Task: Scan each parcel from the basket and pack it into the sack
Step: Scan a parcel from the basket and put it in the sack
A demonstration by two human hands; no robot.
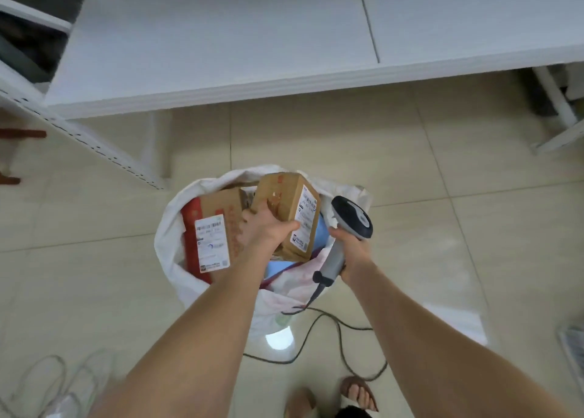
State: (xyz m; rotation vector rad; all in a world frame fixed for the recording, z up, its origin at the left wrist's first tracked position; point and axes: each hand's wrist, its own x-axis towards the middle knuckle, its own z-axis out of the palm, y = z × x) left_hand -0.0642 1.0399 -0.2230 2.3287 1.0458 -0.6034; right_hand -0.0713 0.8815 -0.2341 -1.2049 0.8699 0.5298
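Two bare forearms reach down from the bottom of the head view toward a white sack that stands open-mouthed on the pale tiled floor. The left hand grips a small brown cardboard parcel, fingers curled over its near end and thumb lying along the face beside the white shipping label. That parcel hangs tilted over the sack's mouth, at its far side. Whether it touches what lies below cannot be told.

Already inside the sack, toward the left, lies a larger carton with a red side and its own white label (print too blurred to read). Something blue shows beneath it, near the sack's front rim.

The right hand is wrapped round the grey handle of a barcode scanner, just right of the held parcel, its dark head pointing up and away. The scanner's cable trails from the handle's base and loops over the floor beside the sack.

Beyond the sack stands a white table, and a white perforated rack upright slants in from the left. A foot in a brown sandal shows at the bottom edge.
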